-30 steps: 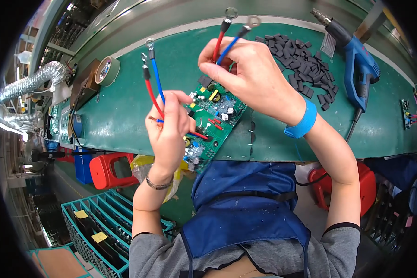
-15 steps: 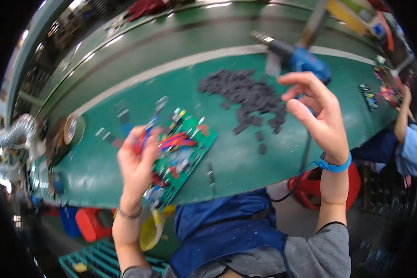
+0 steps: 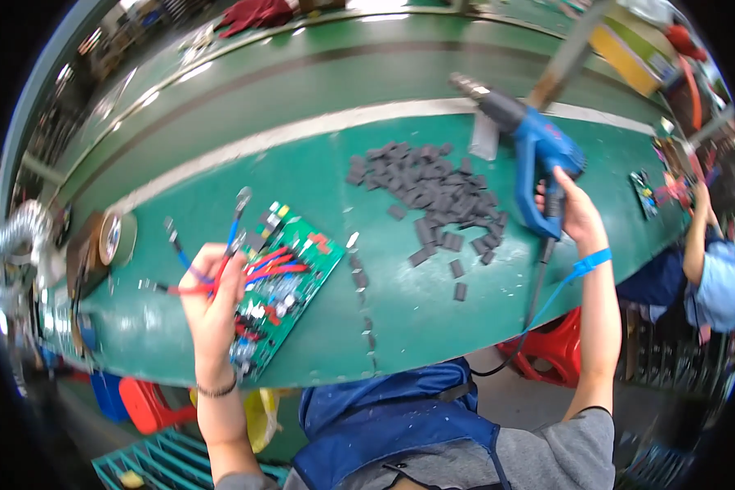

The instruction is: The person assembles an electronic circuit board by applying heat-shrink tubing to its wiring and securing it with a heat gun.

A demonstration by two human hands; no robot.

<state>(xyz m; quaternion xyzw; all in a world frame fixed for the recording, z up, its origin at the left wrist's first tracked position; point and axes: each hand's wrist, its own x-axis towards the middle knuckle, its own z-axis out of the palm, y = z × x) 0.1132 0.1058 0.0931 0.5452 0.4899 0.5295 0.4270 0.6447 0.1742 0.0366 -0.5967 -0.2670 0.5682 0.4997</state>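
Observation:
My left hand (image 3: pixel 211 306) is closed around a bundle of red and blue cables (image 3: pixel 279 266). Their metal lug ends fan out beyond my fingers, up and to the left. The cables run to a green circuit board (image 3: pixel 309 282) crowded with components, lying tilted near the table's front edge. My right hand (image 3: pixel 581 216), with a blue strap at the wrist, grips the lower end of the handle of a blue heat gun (image 3: pixel 539 135). Its metal nozzle points to the far left. Some fingers are hidden behind the handle.
Small dark grey blocks (image 3: pixel 433 184) form a pile mid-table. A tape roll (image 3: pixel 113 238) and a silver duct (image 3: pixel 28 237) are at the left. The gun's cord (image 3: pixel 535 286) hangs over the front edge near a red stool (image 3: pixel 551 359). At right, another person's arms (image 3: pixel 698 216) work.
My right hand has come down from open air above the table and closed on the heat gun's handle. My left hand still holds the cables, whose ends now spread more clearly.

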